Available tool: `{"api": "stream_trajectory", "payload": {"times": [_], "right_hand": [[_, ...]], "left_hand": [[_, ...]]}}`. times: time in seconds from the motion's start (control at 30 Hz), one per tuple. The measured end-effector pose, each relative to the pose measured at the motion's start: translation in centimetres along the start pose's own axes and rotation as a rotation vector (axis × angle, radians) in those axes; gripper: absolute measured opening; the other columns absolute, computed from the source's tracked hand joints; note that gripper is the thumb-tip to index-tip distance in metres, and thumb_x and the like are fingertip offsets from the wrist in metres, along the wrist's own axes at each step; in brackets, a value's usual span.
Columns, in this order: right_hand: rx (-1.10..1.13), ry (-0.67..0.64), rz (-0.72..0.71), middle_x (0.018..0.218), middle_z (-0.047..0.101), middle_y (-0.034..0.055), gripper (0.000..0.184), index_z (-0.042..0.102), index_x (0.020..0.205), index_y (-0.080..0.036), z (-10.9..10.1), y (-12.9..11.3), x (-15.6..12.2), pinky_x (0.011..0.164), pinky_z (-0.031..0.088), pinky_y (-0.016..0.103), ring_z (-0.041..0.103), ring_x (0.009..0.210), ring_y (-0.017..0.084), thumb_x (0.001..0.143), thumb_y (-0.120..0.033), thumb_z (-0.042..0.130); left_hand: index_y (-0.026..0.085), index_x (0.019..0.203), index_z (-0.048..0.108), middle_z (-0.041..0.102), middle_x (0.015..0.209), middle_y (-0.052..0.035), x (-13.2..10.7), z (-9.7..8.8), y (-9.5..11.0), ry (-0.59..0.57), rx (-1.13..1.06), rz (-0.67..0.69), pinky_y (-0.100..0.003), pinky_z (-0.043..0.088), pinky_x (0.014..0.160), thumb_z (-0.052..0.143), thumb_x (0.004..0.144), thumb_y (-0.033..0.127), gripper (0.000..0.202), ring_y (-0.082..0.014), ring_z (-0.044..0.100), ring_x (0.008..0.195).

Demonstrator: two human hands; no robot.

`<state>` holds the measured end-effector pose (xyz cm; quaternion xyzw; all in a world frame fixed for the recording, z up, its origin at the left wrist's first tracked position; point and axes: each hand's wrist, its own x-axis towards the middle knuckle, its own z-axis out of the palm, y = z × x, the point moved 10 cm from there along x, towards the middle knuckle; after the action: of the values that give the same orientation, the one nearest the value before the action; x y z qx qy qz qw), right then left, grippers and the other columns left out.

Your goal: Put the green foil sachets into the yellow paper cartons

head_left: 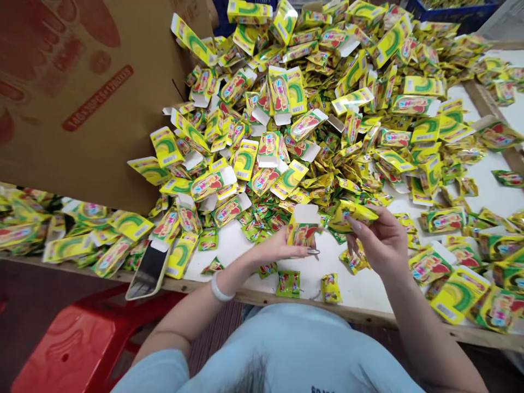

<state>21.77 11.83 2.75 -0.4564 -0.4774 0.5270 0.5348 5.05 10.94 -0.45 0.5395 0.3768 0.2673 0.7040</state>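
My left hand (282, 248) is closed around a small candy box (302, 232) whose white end flap stands up. Just to its right, my right hand (379, 240) pinches a shiny yellow candy packet (352, 215) between thumb and fingers. The packet is level with the top of the box and a little apart from it. Beneath my hands lie loose wrapped candies, among them a green sachet (289, 284) and a yellow sachet (331, 288) near the table edge. Another yellow sachet (354, 261) is below my right hand.
A big heap of yellow candy boxes (289, 93) and sachets covers the white table (368, 289). A large cardboard carton (90, 98) stands at the left. A phone (148, 270) lies at the table edge, above a red stool (69, 344). Blue crates (454, 16) are at the back.
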Motion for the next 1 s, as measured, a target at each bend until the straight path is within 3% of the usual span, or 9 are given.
{"api": "stream_trajectory", "payload": {"times": [0.1,0.23,0.37,0.5,0.63,0.73,0.8,0.87,1.0], "right_hand": [[0.008,-0.084,-0.047,0.078,0.059,-0.0028,0.022,0.058,0.102,-0.027,2.1,-0.3,1.2,0.04,0.045,0.024,0.05,0.046,0.009,0.085,-0.031,0.071],[-0.273,-0.298,-0.109,0.083,0.059,0.0009,0.011,0.062,0.098,-0.022,4.5,-0.5,1.4,0.047,0.044,0.023,0.051,0.058,0.01,0.089,-0.028,0.064],[-0.651,-0.578,-0.167,0.086,0.059,0.0046,0.015,0.069,0.096,-0.019,6.0,-0.7,0.2,0.061,0.045,0.025,0.056,0.075,0.015,0.091,-0.017,0.055],[-0.788,-0.748,-0.144,0.087,0.062,0.0054,0.023,0.071,0.095,-0.021,6.5,-0.7,-0.9,0.069,0.049,0.028,0.06,0.078,0.017,0.091,-0.011,0.051],[-0.535,-0.671,-0.069,0.092,0.065,0.0049,0.013,0.065,0.104,-0.022,5.6,-0.7,-1.1,0.06,0.054,0.026,0.065,0.071,0.015,0.093,-0.022,0.057],[-0.455,-0.526,-0.143,0.081,0.064,0.0027,0.005,0.064,0.091,-0.021,4.1,-0.2,-1.9,0.056,0.053,0.025,0.063,0.063,0.013,0.093,-0.024,0.06],[-0.492,-0.437,-0.263,0.074,0.063,0.0024,0.012,0.064,0.081,-0.021,3.4,-0.2,-3.1,0.058,0.052,0.026,0.063,0.065,0.014,0.092,-0.02,0.061],[-0.474,-0.363,-0.291,0.073,0.062,0.0024,0.012,0.065,0.081,-0.021,2.6,0.3,-4.1,0.058,0.051,0.026,0.061,0.065,0.014,0.092,-0.018,0.061],[-0.31,-0.399,0.058,0.086,0.061,0.0025,0.01,0.063,0.1,-0.021,1.4,4.1,-5.0,0.047,0.049,0.024,0.055,0.055,0.009,0.093,-0.029,0.062]], "left_hand": [[0.015,0.082,0.063,0.065,0.072,-0.0034,0.2,2.7,-2.3,-0.092,-0.155,-0.055,-0.033,0.054,0.072,0.071,0.073,0.063,0.049,-0.018,0.064,0.07],[0.016,0.079,0.055,0.057,0.066,0.0016,0.4,2.3,-3.5,-0.004,-0.142,-0.082,-0.025,0.049,0.057,0.077,0.068,0.055,0.046,-0.0116,0.056,0.057],[0.015,0.083,0.056,0.058,0.07,0.0017,0.1,2.6,-4.4,-0.009,0.031,-0.109,-0.025,0.048,0.06,0.074,0.072,0.041,0.033,-0.0118,0.055,0.06],[0.015,0.089,0.06,0.059,0.075,0.0009,-0.1,2.7,-4.7,0.012,0.196,-0.088,-0.024,0.045,0.064,0.068,0.079,0.032,0.022,-0.0126,0.053,0.067],[0.015,0.09,0.059,0.059,0.077,0.0007,-0.5,2.6,-4.7,0.018,0.221,-0.097,-0.023,0.043,0.063,0.065,0.08,0.029,0.018,-0.0131,0.052,0.068],[0.015,0.086,0.056,0.056,0.075,0.0017,-1.2,3.7,-5.3,-0.082,0.187,-0.138,-0.023,0.042,0.061,0.066,0.076,0.027,0.019,-0.0122,0.05,0.066],[0.016,0.084,0.054,0.054,0.07,0.0028,-1.6,5.0,-6.0,-0.168,0.068,-0.188,-0.023,0.042,0.058,0.069,0.076,0.036,0.027,-0.011,0.049,0.061],[0.016,0.082,0.053,0.054,0.066,0.0033,-2.1,6.4,-6.8,-0.246,-0.093,-0.235,-0.023,0.044,0.055,0.071,0.075,0.05,0.039,-0.0102,0.05,0.056],[0.014,0.08,0.055,0.057,0.063,0.0018,-2.4,8.0,-7.7,-0.317,-0.22,-0.277,-0.024,0.046,0.055,0.075,0.07,0.06,0.051,-0.0106,0.052,0.054]]}}
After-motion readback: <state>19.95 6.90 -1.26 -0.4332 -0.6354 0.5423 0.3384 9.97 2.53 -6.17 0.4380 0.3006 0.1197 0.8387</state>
